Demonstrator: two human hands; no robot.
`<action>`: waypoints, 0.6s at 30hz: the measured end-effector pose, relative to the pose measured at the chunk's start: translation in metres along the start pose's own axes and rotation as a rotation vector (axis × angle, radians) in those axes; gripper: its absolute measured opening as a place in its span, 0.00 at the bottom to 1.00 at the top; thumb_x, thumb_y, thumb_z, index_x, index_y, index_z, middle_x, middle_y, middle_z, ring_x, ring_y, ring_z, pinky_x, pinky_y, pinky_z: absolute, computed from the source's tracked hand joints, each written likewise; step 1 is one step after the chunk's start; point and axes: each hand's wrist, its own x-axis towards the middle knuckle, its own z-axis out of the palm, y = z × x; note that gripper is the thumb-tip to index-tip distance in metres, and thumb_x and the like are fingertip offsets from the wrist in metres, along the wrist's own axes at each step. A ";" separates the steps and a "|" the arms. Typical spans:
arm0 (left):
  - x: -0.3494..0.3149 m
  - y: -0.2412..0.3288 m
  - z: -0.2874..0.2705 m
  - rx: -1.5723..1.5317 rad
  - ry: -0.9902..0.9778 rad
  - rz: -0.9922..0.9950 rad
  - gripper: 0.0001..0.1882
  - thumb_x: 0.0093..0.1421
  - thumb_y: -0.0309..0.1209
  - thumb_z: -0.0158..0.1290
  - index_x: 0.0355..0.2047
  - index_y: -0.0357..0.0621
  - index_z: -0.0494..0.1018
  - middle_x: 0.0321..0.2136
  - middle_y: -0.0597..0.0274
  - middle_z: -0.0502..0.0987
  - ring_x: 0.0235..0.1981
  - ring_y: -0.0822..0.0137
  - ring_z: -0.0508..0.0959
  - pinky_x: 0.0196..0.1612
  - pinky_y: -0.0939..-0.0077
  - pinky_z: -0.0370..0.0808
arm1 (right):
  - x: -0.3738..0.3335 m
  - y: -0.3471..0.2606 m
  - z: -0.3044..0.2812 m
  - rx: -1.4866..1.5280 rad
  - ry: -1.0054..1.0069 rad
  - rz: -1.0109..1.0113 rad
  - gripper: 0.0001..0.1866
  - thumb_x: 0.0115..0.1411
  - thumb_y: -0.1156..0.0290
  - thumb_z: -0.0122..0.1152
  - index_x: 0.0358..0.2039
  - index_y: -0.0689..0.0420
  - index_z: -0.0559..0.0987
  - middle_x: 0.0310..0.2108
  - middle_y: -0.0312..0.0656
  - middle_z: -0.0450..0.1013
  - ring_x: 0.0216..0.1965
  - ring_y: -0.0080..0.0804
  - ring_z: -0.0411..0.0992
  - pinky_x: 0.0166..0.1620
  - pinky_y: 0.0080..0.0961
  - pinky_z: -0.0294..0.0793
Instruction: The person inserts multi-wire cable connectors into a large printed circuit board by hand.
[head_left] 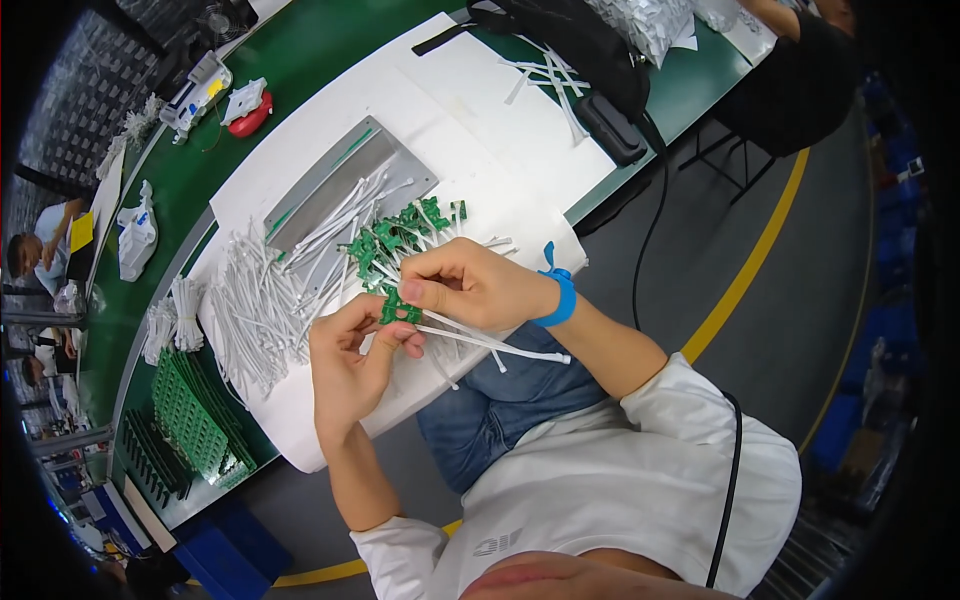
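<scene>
So the left hand (350, 368) has thumb and forefinger pinched on a little green board (400, 308), held up just past the near edge of the pile. The right hand (472, 285) is right up against its upper end, fingers (418, 290) curled in tight, but from here I can't tell whether they're gripping the board or a white lead. A few white leads (500, 345) stick out from under that hand toward the lap. There's a blue wristband (565, 300) on the right wrist.

Just beyond the fingers there's a messy clump of green boards (385, 240), mixed in with white leads, next to a shallow grey metal tray (330, 187). Left of that, a big heap of loose white leads (255, 310) spreads over the white sheet (500, 110) covering the worktop (300, 45). Further left, tied white bundles (185, 312) sit near some stacked green panels (195, 410). Over on the far right: a black bag (590, 45) and a dark oblong case (610, 128).
</scene>
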 end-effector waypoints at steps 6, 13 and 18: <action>0.011 -0.008 -0.012 -0.121 -0.092 -0.004 0.02 0.62 0.15 0.53 0.34 0.27 0.75 0.27 0.53 0.81 0.27 0.67 0.82 0.35 0.76 0.79 | 0.000 -0.003 0.008 0.258 0.015 -0.004 0.18 0.73 0.62 0.50 0.30 0.62 0.73 0.24 0.29 0.65 0.28 0.12 0.58 0.30 0.17 0.60; 0.029 0.000 -0.029 0.040 -0.204 -0.185 0.03 0.62 0.19 0.57 0.32 0.28 0.76 0.22 0.57 0.80 0.23 0.71 0.80 0.29 0.79 0.77 | 0.012 -0.003 0.003 -0.165 0.537 0.003 0.18 0.63 0.64 0.66 0.21 0.59 0.73 0.15 0.28 0.61 0.19 0.12 0.57 0.22 0.19 0.56; 0.040 0.037 -0.043 0.947 0.169 0.019 0.13 0.55 0.30 0.66 0.37 0.36 0.78 0.21 0.62 0.78 0.20 0.74 0.74 0.25 0.76 0.68 | 0.027 0.023 -0.025 -0.676 0.675 -0.111 0.17 0.60 0.64 0.69 0.22 0.60 0.74 0.11 0.34 0.56 0.15 0.23 0.55 0.21 0.25 0.56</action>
